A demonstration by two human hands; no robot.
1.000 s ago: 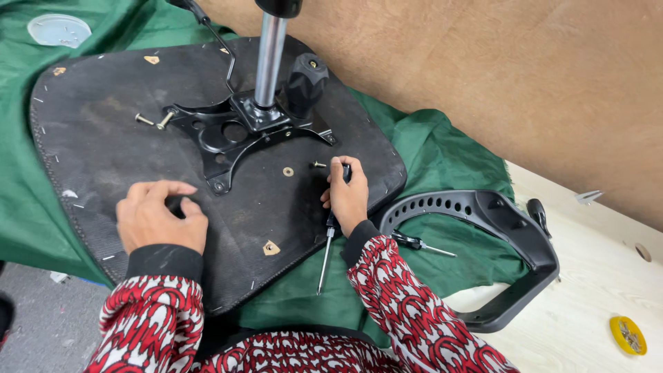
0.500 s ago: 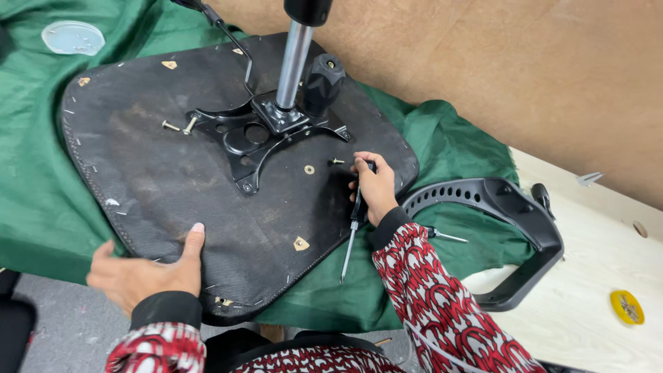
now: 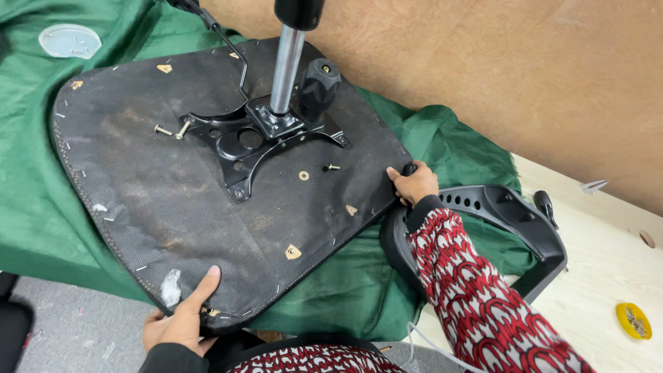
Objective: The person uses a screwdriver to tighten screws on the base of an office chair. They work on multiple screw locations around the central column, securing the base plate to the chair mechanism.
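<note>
The left hand (image 3: 181, 319) grips the near edge of the upturned chair seat (image 3: 173, 207), thumb lying on the black underside and fingers curled beneath the rim. The right hand (image 3: 414, 184) is closed on the seat's right edge, beside a black armrest (image 3: 511, 214) that lies on the green cloth (image 3: 359, 283). The seat rests bottom-up on that cloth, which is spread over the table (image 3: 608, 269). A black metal plate (image 3: 242, 141) is mounted at the seat's middle, with a shiny steel column (image 3: 284, 69) standing up from it and a black knob (image 3: 318, 86) just beside the column. Two loose bolts (image 3: 173, 130) lie near the plate's left arm, and a small screw (image 3: 332, 167) and a washer (image 3: 304, 175) lie near its right arm. A round clear lid (image 3: 69, 40) sits on the cloth at the far left, and a small yellow dish (image 3: 633, 320) sits on the table at the right.
</note>
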